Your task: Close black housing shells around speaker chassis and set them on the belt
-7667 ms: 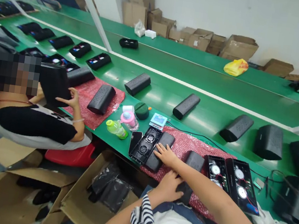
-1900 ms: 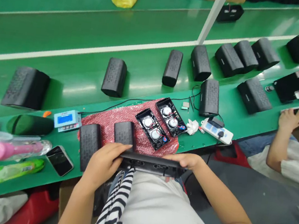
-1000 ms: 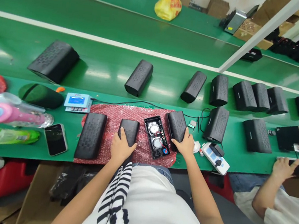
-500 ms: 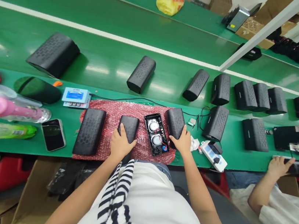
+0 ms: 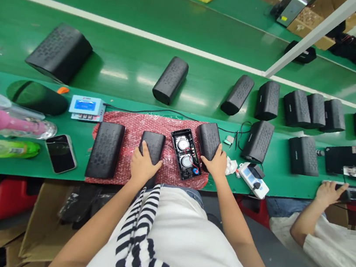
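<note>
On the red bubble wrap (image 5: pixel 135 121), my left hand (image 5: pixel 143 164) grips a black speaker (image 5: pixel 153 141) between thumb and fingers. My right hand (image 5: pixel 217 163) is on another black speaker (image 5: pixel 208 138), thumb on its near end and fingers along its right side. Between the two lies an opened speaker housing (image 5: pixel 186 154) with two round drivers, red wires and a blue part showing. A further black speaker (image 5: pixel 105 150) lies at the left end of the wrap.
Left are a phone (image 5: pixel 61 154), bottles (image 5: pixel 3 151), a green case (image 5: pixel 39 97) and a blue meter (image 5: pixel 86 107). A power strip (image 5: pixel 253 179) lies right. Several speakers stand along the green belt (image 5: pixel 125 60). Another person's hand (image 5: pixel 330 193) touches a dark device at far right.
The view has shifted slightly, so the bench appears higher in the picture. Both my hands remain on the same two speakers.
</note>
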The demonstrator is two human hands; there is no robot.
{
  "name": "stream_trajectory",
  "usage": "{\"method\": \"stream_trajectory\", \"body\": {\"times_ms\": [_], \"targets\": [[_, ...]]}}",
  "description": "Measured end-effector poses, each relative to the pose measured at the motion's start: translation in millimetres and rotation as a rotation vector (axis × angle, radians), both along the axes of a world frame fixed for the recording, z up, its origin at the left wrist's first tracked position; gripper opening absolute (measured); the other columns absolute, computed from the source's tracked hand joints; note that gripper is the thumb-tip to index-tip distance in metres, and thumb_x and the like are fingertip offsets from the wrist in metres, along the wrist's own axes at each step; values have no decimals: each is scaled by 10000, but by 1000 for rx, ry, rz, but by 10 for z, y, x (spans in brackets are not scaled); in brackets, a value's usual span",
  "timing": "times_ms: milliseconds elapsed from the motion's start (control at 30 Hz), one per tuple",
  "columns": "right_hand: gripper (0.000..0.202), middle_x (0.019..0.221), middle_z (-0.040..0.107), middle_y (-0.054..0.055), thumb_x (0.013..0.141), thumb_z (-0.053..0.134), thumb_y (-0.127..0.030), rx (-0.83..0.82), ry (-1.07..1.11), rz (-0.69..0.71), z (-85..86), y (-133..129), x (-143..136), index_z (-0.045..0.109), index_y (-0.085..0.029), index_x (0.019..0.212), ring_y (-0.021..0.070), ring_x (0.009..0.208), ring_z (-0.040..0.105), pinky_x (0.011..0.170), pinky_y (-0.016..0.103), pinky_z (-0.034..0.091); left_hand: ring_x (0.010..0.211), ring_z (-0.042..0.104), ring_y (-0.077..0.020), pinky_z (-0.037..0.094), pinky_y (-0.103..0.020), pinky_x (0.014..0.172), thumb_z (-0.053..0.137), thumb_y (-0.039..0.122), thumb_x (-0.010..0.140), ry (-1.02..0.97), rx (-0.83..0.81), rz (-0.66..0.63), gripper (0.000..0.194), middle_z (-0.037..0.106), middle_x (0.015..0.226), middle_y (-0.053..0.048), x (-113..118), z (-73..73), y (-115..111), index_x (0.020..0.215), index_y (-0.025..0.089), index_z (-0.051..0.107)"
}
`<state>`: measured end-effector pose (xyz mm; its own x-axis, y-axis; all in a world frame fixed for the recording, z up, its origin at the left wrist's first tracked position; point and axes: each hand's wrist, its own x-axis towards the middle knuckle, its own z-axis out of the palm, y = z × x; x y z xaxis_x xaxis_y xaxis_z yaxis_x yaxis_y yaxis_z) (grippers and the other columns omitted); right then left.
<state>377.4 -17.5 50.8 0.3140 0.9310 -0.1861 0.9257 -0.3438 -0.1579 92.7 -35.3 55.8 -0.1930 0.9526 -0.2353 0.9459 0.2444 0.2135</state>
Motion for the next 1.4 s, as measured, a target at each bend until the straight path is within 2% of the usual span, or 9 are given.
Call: {"method": "stream_trajectory", "body": {"times_ms": [433,567,700,833,900,1033,1133,1267,1400], "targets": [[999,1213,441,240,714,582,-624,66,-66,30,-106,-54,-37,154,-78,1433,355,1064,471,903,444,357,1183,429,-409,379,-490,944,567,595,701,21,-6,-1,1041,329,1341,-277,4,0,6,1463,90,69],[1005,1247,425,270,725,577,-605,16,-65,26,-103,-37,-59,127,-55,1436,372,1113,452,928,470,342,1191,422,-405,373,-487,949,564,589,703,18,-20,8,1027,331,1339,-278,8,8,12,1461,90,83],[938,1428,243,295,792,442,-646,-79,2,34,128,40,-8,89,-79,1451,412,1321,229,985,594,257,1197,415,-407,375,-488,944,554,590,709,17,-26,10,1023,328,1343,-279,11,23,14,1463,92,73],[801,1517,64,228,882,306,-556,159,-21,84,455,240,38,-30,-119,1464,379,1393,20,999,662,173,1195,416,-409,379,-493,936,547,592,713,12,-28,15,1019,329,1343,-280,10,33,14,1464,94,72],[745,1524,54,209,903,295,-484,256,-64,83,482,345,14,-36,-127,1467,366,1399,-3,1005,658,171,1200,411,-410,379,-495,935,547,589,715,12,-30,17,1014,328,1345,-279,9,34,14,1465,97,72],[624,1528,132,168,908,321,-415,79,-13,207,213,443,-104,165,-175,1463,357,1397,78,1015,622,225,1199,413,-413,381,-495,931,548,577,718,22,-23,13,1002,338,1336,-286,19,42,15,1462,87,89],[606,1538,110,149,904,339,-405,11,106,233,-9,463,-81,206,-189,1454,346,1399,104,1026,606,243,1186,431,-408,379,-496,937,558,565,716,8,-29,15,1001,343,1337,-285,5,52,21,1461,85,93],[713,1489,261,172,810,483,-337,11,469,76,-137,529,271,218,-113,1432,266,1356,281,1081,463,276,1216,420,-406,382,-507,949,592,573,688,-102,-72,46,1034,324,1378,-266,-190,11,52,1467,121,85],[672,1294,535,148,690,619,-345,-219,1018,-81,-208,555,664,411,-126,1290,249,1109,559,937,410,454,1316,339,-350,339,-470,1026,653,513,663,-359,-108,64,1071,306,1428,-239,-607,-102,141,1468,134,57]]}}
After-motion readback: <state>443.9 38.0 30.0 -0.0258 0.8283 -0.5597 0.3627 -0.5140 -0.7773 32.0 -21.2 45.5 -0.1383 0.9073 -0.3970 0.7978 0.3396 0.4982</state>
